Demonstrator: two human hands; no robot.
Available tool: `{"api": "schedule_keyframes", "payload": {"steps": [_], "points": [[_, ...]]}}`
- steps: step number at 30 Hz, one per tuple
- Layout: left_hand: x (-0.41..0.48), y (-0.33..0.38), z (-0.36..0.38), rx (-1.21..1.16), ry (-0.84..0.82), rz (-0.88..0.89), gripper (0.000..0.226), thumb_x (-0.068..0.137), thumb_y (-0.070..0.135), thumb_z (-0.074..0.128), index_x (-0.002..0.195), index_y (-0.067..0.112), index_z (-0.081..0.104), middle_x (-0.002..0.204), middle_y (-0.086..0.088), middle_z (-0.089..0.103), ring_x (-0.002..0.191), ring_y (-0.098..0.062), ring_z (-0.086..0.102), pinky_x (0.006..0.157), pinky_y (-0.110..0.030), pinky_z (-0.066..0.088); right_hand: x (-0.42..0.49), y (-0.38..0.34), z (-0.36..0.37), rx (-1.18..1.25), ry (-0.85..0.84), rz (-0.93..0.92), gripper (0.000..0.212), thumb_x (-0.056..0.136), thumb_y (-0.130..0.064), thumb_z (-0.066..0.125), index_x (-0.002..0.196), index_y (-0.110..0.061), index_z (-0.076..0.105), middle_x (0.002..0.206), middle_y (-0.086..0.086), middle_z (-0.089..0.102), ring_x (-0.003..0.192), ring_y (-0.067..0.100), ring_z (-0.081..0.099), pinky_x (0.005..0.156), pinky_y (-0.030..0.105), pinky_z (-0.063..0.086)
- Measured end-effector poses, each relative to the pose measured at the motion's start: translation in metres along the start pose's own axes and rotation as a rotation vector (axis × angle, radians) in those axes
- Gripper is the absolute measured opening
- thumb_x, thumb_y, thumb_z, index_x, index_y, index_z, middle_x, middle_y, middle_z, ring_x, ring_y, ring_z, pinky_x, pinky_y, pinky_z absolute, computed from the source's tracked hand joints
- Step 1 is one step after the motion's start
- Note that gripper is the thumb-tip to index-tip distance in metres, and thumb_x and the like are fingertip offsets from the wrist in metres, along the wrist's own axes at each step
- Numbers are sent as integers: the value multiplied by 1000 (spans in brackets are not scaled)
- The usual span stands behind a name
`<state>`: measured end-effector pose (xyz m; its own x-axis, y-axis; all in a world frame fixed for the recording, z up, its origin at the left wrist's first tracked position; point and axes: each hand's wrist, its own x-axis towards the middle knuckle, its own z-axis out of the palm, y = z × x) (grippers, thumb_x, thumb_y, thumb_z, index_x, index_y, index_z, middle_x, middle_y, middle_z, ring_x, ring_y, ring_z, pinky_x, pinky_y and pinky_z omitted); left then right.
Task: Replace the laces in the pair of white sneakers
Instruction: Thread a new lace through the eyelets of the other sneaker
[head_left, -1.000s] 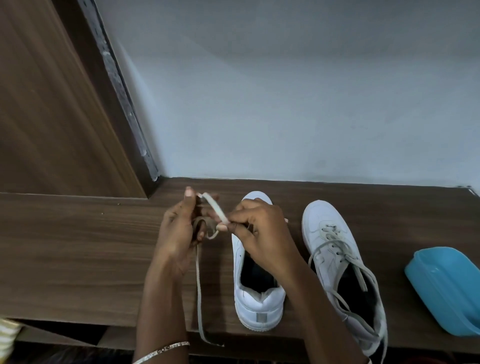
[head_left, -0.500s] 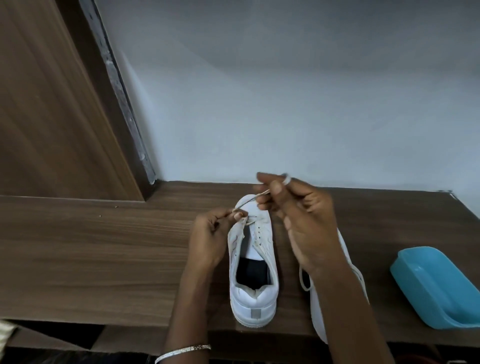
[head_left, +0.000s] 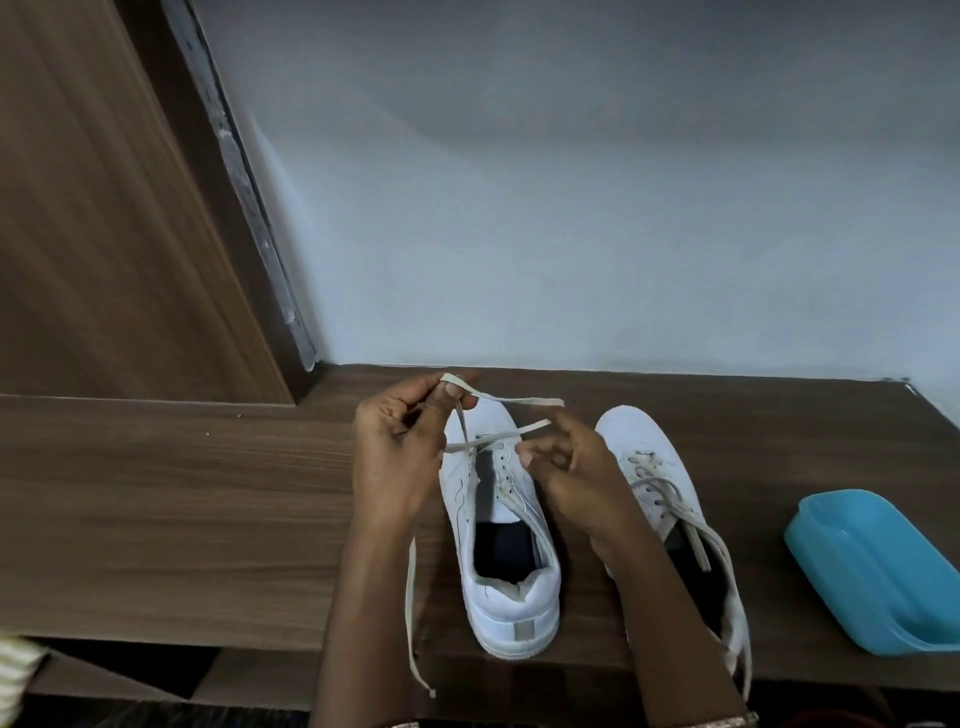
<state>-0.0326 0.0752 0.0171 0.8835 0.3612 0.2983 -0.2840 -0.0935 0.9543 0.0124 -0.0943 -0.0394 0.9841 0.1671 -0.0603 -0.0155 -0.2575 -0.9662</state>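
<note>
Left hand (head_left: 400, 457) fingers pinch the lace (head_left: 524, 401) above the left sneaker (head_left: 511, 597); right hand (head_left: 571, 473) fingers curl around its other strand. The right sneaker (head_left: 639, 441) and a blue tub (head_left: 872, 571) sit on the bench (head_left: 182, 519).

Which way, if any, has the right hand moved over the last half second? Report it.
Yes. The right hand has drawn back toward the person, from past the toe of the sneaker being laced to beside its eyelets.
</note>
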Motion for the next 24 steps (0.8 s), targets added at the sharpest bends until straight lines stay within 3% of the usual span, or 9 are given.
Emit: {"api": "schedule_keyframes", "payload": {"steps": [5,9,12,13,15,17,19,22,24], "points": [[-4,6,-8,-25,-198,-106,18,93,12,64,107,9,75,79,-6,72,48,2,46,48,-12,37,-4,-14,11,185,-149,-63,68,84,-11,79,141,-34,50,120,-1,69,112,12,66,97,34,54],[-5,-2,-33,218,-368,-244,38,86,12,74,117,34,70,104,4,70,73,-11,64,64,-20,47,-7,-31,1,668,-320,-136,51,92,-9,64,141,-18,52,140,8,59,135,21,50,112,40,39],[-4,-5,-46,234,-222,-312,43,88,-1,67,118,30,67,108,1,62,66,-3,57,54,-14,45,-9,-36,-15,966,-296,-80,33,97,-19,53,123,-2,62,110,18,71,120,31,62,107,43,45],[-3,-4,-48,196,-157,-318,42,90,-5,60,117,26,67,106,-1,62,60,0,54,51,-14,42,-9,-37,-19,966,-240,-22,29,97,-23,53,111,-3,68,85,14,71,97,29,70,95,41,53],[-1,1,-47,44,-30,-328,43,92,-11,47,114,19,68,103,-5,63,55,-3,47,48,-16,38,-12,-41,-29,723,-144,50,31,95,-32,56,93,-7,74,55,5,48,51,16,53,61,33,54],[0,9,-48,-149,33,-310,43,93,-12,41,114,13,68,100,-6,65,56,-6,45,48,-16,36,-17,-44,-40,324,-156,76,32,93,-38,61,89,-10,76,53,6,42,44,14,40,53,30,45],[0,19,-48,-330,37,-257,43,92,-13,38,115,8,67,98,-7,66,59,-8,47,49,-17,36,-27,-53,-52,49,-264,103,30,90,-41,65,92,-14,78,58,11,56,49,19,49,60,35,49],[0,33,-46,-488,17,-167,44,90,-16,35,111,6,67,96,-8,67,64,-12,52,51,-19,39,-39,-67,-66,24,-407,64,35,88,-45,62,105,-19,77,69,22,67,52,24,56,58,32,51],[0,37,-46,-512,22,-130,47,88,-19,32,109,5,66,97,-8,68,74,-15,62,56,-20,45,-41,-70,-73,141,-367,-17,45,91,-52,50,114,-22,73,60,23,59,36,16,41,44,24,40]]}}
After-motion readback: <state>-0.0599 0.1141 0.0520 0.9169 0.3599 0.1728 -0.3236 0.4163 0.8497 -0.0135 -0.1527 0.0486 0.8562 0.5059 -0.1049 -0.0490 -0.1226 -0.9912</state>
